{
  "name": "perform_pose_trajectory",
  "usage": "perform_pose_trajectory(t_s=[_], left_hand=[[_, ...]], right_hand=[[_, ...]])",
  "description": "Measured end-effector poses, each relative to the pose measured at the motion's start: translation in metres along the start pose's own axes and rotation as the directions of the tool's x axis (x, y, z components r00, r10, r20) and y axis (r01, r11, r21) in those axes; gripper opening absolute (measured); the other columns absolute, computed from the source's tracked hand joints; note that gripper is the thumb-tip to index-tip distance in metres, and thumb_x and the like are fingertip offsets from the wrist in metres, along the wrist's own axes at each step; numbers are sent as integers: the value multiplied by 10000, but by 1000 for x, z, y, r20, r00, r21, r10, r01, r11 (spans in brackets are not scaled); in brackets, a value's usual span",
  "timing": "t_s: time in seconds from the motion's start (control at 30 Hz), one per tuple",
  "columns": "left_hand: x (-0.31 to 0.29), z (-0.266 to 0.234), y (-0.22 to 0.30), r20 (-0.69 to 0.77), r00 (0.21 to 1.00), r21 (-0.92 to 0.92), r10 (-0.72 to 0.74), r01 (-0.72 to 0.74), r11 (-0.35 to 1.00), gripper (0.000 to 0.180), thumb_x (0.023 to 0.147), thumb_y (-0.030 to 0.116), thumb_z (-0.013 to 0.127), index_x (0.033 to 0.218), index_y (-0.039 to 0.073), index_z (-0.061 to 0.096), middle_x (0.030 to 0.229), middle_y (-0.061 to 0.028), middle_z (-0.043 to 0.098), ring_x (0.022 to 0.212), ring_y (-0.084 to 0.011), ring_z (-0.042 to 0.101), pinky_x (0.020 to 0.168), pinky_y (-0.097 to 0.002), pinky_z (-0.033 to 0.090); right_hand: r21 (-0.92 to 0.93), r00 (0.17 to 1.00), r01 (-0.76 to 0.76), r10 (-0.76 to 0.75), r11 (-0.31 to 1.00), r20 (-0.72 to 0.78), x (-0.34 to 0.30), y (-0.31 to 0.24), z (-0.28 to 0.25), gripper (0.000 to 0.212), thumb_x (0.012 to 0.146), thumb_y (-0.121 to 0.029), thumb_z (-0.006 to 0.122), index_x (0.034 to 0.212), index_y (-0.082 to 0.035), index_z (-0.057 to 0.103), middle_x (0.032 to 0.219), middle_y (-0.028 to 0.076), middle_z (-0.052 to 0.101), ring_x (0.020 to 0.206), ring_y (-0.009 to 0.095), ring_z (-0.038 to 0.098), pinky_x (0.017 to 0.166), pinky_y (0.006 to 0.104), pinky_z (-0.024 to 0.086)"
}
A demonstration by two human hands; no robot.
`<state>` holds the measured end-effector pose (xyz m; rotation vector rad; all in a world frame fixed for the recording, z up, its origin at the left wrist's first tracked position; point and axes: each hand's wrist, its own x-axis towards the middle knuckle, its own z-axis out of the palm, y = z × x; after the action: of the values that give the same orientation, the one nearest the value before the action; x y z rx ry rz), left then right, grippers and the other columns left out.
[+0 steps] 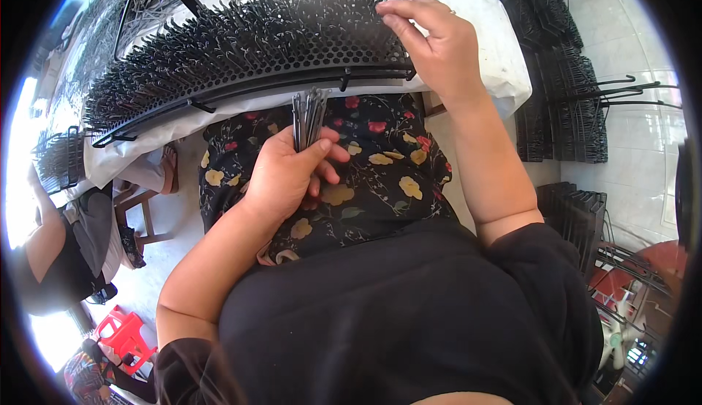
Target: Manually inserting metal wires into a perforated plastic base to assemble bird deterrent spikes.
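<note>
My left hand (pixel 285 171) is closed around a bundle of thin dark metal rods (pixel 312 116), held upright over my lap with their tips above the fist. My right hand (pixel 436 39) is raised over the right end of a long black perforated rack (pixel 322 61). Its thumb and forefinger are pinched together by the rack's outermost pieces; whatever is between them is too small to make out. Packed upright in the rack's holes are a great many thin black rods (pixel 270 28) with bent tips.
The rack rests on a table with a white cover (pixel 504 69). Loose grey rods (pixel 80 47) lie in a heap beyond it. More loaded black racks (pixel 563 105) stand at the right by a tiled wall. On the left are other people (pixel 80 237) and a red plastic stool (pixel 124 339).
</note>
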<state>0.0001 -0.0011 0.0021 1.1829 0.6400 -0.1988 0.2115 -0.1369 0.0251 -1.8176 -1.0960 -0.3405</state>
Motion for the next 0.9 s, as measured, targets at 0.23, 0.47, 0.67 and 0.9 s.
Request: perform_pose_trajectory(t_s=[0.23,0.47,0.67,0.9], left_hand=[[3,-2,-4,66,997,-19,40,-39,999,199,991,151,507,1110,-5,542,906,-91,676,541,-69,534,401,-206,416],[1,-5,-6,120,986,-89,116,-105,990,193,1005,175,490,1086,19,573,894,-85,688,537,-40,484,424,-182,391],[1,4,-7,111,966,-65,233,-227,972,207,1016,204,475,1109,48,574,875,-74,683,534,-30,455,441,-166,363],[3,-7,-9,152,986,-160,69,-44,986,224,1020,203,461,1175,54,527,835,-50,599,555,-54,435,461,-176,362]], right_hand=[[-209,989,142,-132,967,62,3,8,-2,162,850,-88,694,1007,-95,733,995,68,722,1164,266,602,960,354,470],[188,980,-196,187,962,65,-32,-41,12,107,850,-29,698,956,-15,696,904,65,704,870,131,654,778,242,518],[638,751,-659,399,398,527,-59,-49,34,137,848,-72,710,942,18,666,836,57,687,741,84,627,648,214,505],[414,951,-89,201,906,-236,-21,-1,-2,253,847,-4,682,1093,0,625,852,85,704,735,106,642,643,222,499]])
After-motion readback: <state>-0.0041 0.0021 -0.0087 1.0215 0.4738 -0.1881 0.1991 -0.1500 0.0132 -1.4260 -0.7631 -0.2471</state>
